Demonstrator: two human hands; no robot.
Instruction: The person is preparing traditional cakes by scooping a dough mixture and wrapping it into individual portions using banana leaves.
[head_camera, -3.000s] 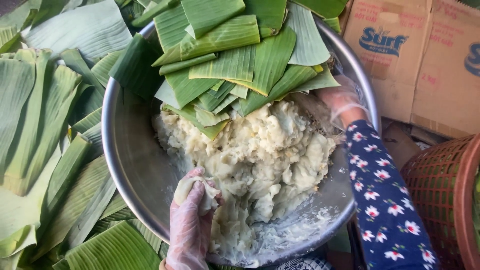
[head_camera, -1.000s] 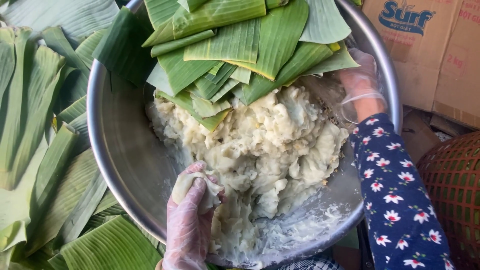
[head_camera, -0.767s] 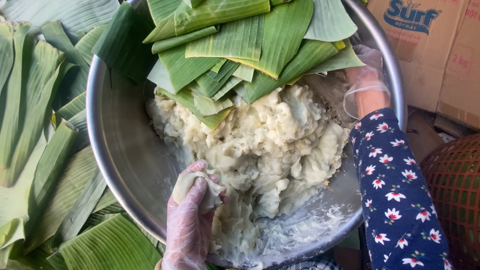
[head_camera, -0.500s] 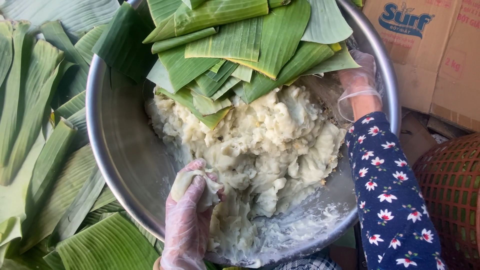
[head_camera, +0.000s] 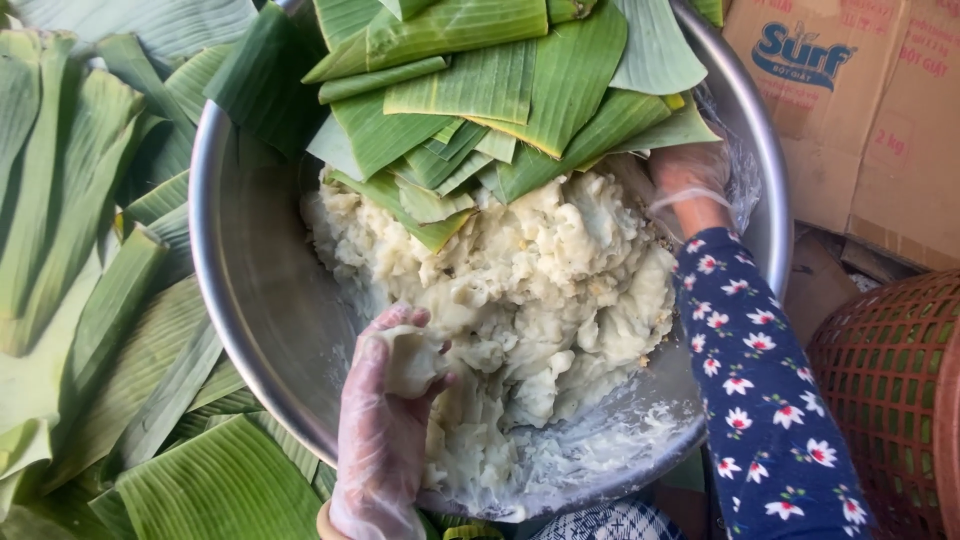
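Note:
A big steel bowl (head_camera: 250, 290) holds a pale, sticky mass of dough (head_camera: 540, 290), with cut banana leaf pieces (head_camera: 480, 90) stacked over its far half. My left hand (head_camera: 385, 420), in a clear plastic glove, is closed round a small lump of dough (head_camera: 412, 358) at the near side of the mass. My right hand (head_camera: 690, 180), also gloved, reaches under the leaf pieces at the bowl's far right; its fingers are hidden, and the floral blue sleeve (head_camera: 760, 390) runs along the bowl's right side.
Long banana leaves (head_camera: 90, 260) lie spread to the left of the bowl and in front of it. Cardboard boxes (head_camera: 860, 110) stand at the upper right. A brown woven plastic basket (head_camera: 890, 390) sits at the right edge.
My left hand has kept hold of the dough lump, working it slightly. My right hand has stayed under the leaves at the far right. The view has shifted a little.

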